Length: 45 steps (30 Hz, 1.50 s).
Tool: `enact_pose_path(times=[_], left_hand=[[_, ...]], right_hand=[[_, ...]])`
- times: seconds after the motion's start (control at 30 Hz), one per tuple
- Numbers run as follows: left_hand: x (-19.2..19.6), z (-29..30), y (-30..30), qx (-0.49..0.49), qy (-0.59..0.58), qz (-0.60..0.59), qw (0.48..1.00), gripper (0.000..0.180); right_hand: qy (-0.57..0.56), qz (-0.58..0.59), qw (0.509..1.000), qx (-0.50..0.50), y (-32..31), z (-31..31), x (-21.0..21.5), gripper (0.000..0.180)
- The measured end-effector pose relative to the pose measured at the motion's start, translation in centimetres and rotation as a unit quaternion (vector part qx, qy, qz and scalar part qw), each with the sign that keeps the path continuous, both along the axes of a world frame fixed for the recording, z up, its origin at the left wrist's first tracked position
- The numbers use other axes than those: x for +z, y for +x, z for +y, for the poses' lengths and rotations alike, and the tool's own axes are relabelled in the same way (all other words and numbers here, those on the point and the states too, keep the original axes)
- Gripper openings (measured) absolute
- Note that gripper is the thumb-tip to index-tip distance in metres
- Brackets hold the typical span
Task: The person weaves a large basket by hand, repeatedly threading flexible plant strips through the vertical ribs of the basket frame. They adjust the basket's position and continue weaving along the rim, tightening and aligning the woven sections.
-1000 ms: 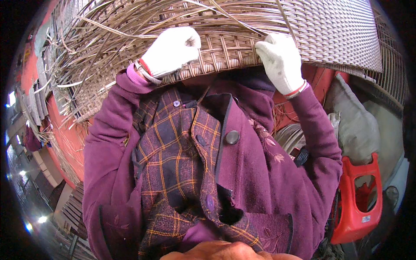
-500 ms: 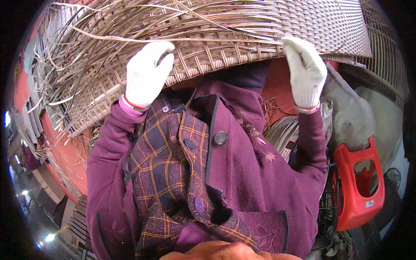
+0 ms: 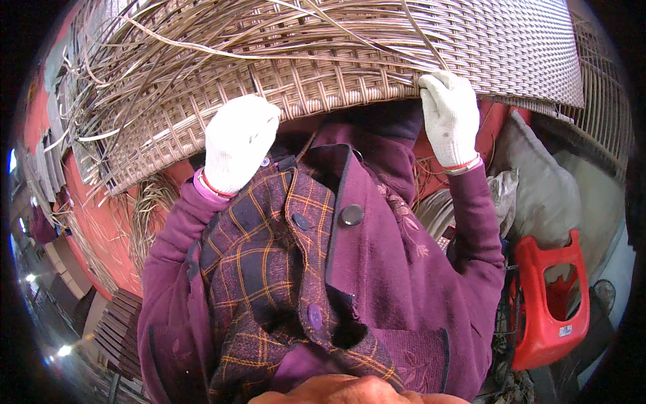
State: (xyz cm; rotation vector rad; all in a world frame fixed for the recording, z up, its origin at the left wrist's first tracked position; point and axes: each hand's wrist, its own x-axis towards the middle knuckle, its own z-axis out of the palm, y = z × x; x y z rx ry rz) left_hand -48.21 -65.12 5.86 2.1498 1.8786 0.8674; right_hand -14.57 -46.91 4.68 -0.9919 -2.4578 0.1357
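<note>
A brown wicker panel [image 3: 531, 47] lies across my lap, its woven part to the right and a mass of loose flat strands [image 3: 222, 40] to the left. My right hand [image 3: 451, 121], in a white knitted glove, is closed at the panel's near edge. From its fingertips a wicker strand [image 3: 422, 35] rises away over the weave. My left hand [image 3: 239, 145], gloved likewise, is curled closed beside the near edge, farther left. Its fingertips are pressed together, and whatever they hold is hidden.
At the lower right stands a red plastic stool [image 3: 548, 330], with a grey sack [image 3: 538, 178] behind it. Slatted brown pieces [image 3: 121, 330] are at the lower left. Loose strands [image 3: 151, 209] are scattered over the red floor [image 3: 94, 249].
Both hands have come nearer to me, the right one also shifting left. The left hand's finger and thumb have closed together. A strand now stands up from the right hand's fingertips.
</note>
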Motion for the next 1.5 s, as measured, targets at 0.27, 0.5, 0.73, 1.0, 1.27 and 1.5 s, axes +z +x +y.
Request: enact_pose_path(times=[0.27,0.5,0.73,1.0,1.27,1.5], left_hand=[[0.0,-3.8,-0.8,0.000,0.017,0.068,0.998,0.020],[0.8,-1.3,-1.4,0.114,-0.019,0.180,0.977,0.022],[0.0,-1.1,-2.4,0.138,0.019,0.204,0.969,0.017],[-1.4,-1.1,-3.9,0.096,0.046,0.201,0.974,0.027],[-0.2,-2.6,-4.5,0.132,0.078,0.109,0.982,0.028],[1.4,-8.5,-8.7,0.264,0.065,0.170,0.947,0.021]], right_hand=[[0.014,-0.108,0.994,0.005,-0.5,1.4,-0.8,0.023],[0.013,0.024,1.000,-0.004,-2.4,0.4,0.6,0.028],[-0.045,0.124,0.980,0.151,-11.6,-3.8,0.7,0.029],[-0.041,0.073,0.970,0.229,-19.5,-5.8,0.5,0.021],[-0.055,0.060,0.964,0.255,-22.6,-7.0,0.5,0.012],[-0.065,0.006,0.963,0.262,-24.4,-6.6,0.8,0.014]])
